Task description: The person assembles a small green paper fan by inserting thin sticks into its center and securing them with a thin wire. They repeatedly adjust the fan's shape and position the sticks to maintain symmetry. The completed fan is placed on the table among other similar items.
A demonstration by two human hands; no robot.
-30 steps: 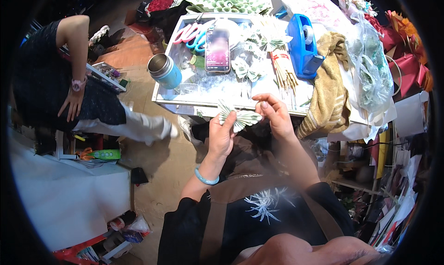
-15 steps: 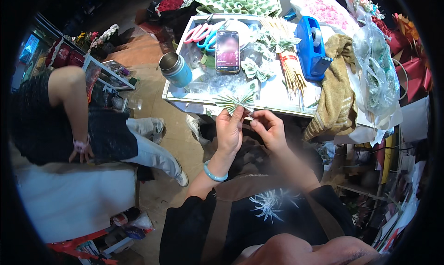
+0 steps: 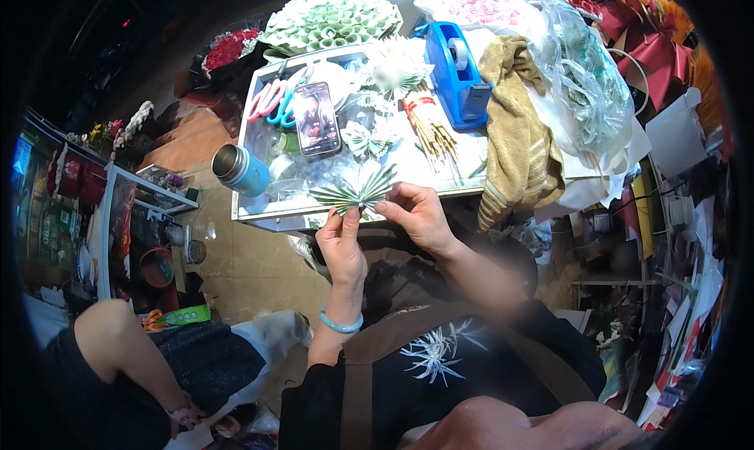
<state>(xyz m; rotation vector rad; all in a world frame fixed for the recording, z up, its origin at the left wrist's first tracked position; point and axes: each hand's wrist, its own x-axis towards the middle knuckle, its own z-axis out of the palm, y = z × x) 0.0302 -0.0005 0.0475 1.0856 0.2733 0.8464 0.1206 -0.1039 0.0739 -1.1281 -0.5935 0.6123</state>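
Observation:
A pleated green-and-white paper butterfly point(image 3: 360, 191) is held up just in front of the table's near edge, its two fanned wings spread apart. My left hand point(image 3: 343, 250) pinches it from below at the middle, between thumb and fingers. The thumb and bent fingers of my right hand point(image 3: 420, 217) close on the lower edge of its right wing. Beyond it on the table lie similar folded paper butterflies point(image 3: 369, 140) and a phone point(image 3: 317, 120) with its screen lit.
On the table point(image 3: 271, 212) are a blue flask point(image 3: 250, 173), scissors point(image 3: 269, 99), red-tied sticks point(image 3: 428, 128), a blue tape dispenser point(image 3: 459, 77) and a brown towel point(image 3: 518, 136). A green paper bouquet point(image 3: 334, 18) stands behind. Another person's arm point(image 3: 137, 364) is at lower left.
The view has shifted, so the table sits further left. My right hand has come in to the butterfly, whose wings are spread wider. The other person now appears lower.

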